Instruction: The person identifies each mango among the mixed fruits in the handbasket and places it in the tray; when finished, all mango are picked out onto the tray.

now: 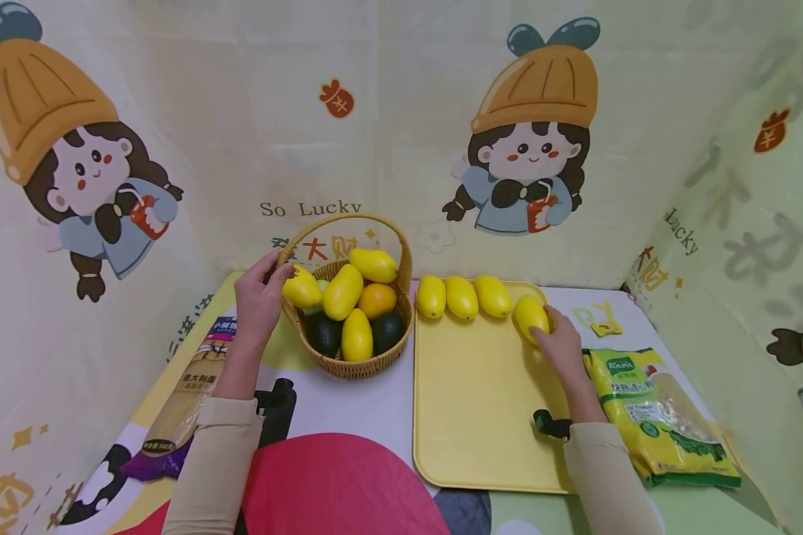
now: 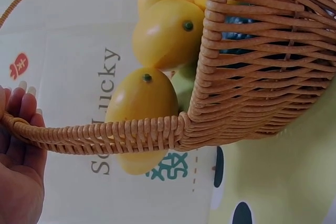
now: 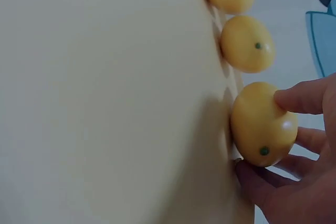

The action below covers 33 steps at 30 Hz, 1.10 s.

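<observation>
My left hand [image 1: 261, 293] holds the arched handle [image 2: 100, 136] of a woven basket [image 1: 355, 367] at its left side. In the basket lie several yellow mangoes [image 1: 343, 292], an orange-coloured round fruit [image 1: 378, 301] and dark fruits [image 1: 388, 330]; a pale green one is mostly hidden. My right hand [image 1: 562, 345] grips a mango [image 3: 263, 121] with thumb and fingers at the back right corner of a yellow tray [image 1: 488, 416]. To its left, a row of three more mangoes [image 1: 462, 297] lies along the tray's back edge.
Beyond the tray's right edge lies a yellow-green Knorr bag [image 1: 662, 416], beside my right forearm. A pasta pack [image 1: 187, 394] lies left of my left forearm. A printed cloth wall [image 1: 408, 148] rises close behind the basket and tray.
</observation>
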Tool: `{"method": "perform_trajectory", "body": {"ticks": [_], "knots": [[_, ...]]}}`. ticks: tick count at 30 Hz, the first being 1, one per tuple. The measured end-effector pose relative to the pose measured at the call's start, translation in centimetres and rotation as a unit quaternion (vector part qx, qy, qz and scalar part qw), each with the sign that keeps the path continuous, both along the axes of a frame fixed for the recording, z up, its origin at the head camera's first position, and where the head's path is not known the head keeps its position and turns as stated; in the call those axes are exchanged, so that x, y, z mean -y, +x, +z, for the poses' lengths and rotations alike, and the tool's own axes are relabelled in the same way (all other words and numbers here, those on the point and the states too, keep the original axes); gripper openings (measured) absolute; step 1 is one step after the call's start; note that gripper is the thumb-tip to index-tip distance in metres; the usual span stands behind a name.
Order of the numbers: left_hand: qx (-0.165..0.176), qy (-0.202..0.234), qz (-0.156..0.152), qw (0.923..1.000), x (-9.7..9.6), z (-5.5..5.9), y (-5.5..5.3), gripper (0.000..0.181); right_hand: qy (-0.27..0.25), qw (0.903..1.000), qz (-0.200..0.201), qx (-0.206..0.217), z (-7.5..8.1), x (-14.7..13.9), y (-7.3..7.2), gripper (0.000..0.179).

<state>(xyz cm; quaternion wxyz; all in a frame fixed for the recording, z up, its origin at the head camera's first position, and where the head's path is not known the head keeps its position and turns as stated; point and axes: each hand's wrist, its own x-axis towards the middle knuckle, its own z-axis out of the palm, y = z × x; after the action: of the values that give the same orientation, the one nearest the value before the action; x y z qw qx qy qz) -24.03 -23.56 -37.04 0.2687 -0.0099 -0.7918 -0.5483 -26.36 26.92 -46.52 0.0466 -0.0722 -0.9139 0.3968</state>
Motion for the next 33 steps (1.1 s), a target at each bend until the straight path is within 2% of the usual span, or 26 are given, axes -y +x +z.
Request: {"method": "perform_trajectory", "body": {"ticks": [7, 13, 27, 33], "knots": [[0.003, 0.004, 0.0, 1.0, 0.2, 0.0, 0.0, 0.039, -0.003, 1.0, -0.006, -0.005, -0.4, 0.1, -2.2, 0.068], [0.005, 0.011, -0.01, 0.9999, 0.1, 0.2, 0.1, 0.038, -0.005, 0.9999, -0.002, -0.009, -0.2, 0.2, -3.4, 0.068], [-0.004, 0.01, -0.017, 0.9998, -0.1, 0.1, -0.2, 0.037, -0.009, 0.9999, 0.006, -0.008, 0.4, 0.1, -5.3, 0.069], [-0.006, 0.004, -0.01, 0.9999, 0.1, 0.0, -0.1, 0.039, -0.031, 0.9994, 0.013, 0.004, 0.4, 0.4, -5.3, 0.071]]}}
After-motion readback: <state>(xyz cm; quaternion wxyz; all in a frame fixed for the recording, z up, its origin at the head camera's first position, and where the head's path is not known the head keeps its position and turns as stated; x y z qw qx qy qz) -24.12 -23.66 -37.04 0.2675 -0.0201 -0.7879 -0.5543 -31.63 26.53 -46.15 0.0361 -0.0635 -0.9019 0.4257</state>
